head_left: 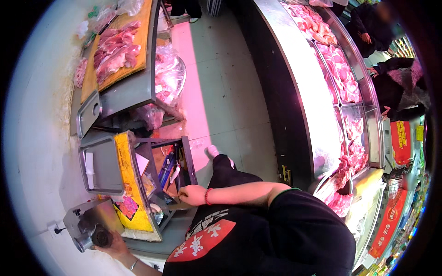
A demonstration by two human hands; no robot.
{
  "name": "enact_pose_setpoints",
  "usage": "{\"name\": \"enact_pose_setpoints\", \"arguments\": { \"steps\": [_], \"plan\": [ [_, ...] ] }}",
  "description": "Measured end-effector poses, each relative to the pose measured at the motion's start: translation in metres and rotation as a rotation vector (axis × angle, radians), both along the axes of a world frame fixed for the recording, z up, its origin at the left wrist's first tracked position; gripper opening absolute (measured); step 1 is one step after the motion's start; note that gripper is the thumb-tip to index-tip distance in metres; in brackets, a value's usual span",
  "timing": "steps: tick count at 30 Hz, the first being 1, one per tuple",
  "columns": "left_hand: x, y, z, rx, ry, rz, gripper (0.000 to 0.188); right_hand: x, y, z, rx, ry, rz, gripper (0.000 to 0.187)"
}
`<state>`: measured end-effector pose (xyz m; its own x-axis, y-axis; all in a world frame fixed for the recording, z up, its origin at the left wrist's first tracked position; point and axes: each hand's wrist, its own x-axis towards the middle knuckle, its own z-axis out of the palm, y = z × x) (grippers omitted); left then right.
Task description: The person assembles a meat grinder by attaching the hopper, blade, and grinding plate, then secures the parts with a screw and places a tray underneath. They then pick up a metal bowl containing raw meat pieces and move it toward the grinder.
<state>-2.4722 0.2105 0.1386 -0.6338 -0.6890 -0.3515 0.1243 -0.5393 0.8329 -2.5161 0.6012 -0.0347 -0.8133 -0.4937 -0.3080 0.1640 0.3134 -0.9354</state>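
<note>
Left hand (113, 246) spread on meat grinder (90, 227); right hand (192, 194) curled, grip unclear, at drawer (177, 165) edge.

Black red-printed apron, red wristband

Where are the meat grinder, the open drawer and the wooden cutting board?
Meat grinder (90, 227), head view, its steel body.
Open drawer (189, 163), head view, its right wall.
Wooden cutting board (142, 46), head view, its bare right edge.
</note>
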Motion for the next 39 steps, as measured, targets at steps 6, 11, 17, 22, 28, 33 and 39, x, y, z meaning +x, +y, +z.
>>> {"name": "enact_pose_setpoints", "arguments": {
  "steps": [6, 11, 17, 22, 28, 33, 39],
  "plan": [
    [-0.001, -0.019, 0.034, -0.143, -0.649, -0.003, 0.063, -0.041, 0.031, -0.016, -0.061, -0.046, -0.051, 0.026],
    [-0.045, -0.015, 0.043, -0.539, -1.370, 0.253, 0.078, -0.112, 0.080, -0.046, -0.097, -0.046, -0.116, 0.023],
    [-0.043, -0.045, 0.042, -1.305, -1.978, 0.280, 0.126, -0.179, 0.165, -0.059, -0.061, -0.159, -0.350, 0.020],
    [-0.079, 0.037, 0.004, -1.674, -2.212, 0.351, 0.106, -0.200, 0.199, -0.087, 0.004, -0.215, -0.398, 0.023],
    [-0.064, 0.012, 0.017, -0.857, -1.157, 0.533, 0.087, -0.197, 0.211, -0.110, 0.007, -0.290, -0.380, 0.025],
    [-0.062, 0.013, 0.016, -0.460, -0.849, 0.285, 0.053, -0.193, 0.218, -0.115, 0.081, -0.258, -0.304, 0.027],
    [-0.084, 0.023, -0.004, -0.334, -0.566, 0.605, 0.027, -0.197, 0.232, -0.121, 0.129, -0.322, -0.288, 0.029]
  ]
}}
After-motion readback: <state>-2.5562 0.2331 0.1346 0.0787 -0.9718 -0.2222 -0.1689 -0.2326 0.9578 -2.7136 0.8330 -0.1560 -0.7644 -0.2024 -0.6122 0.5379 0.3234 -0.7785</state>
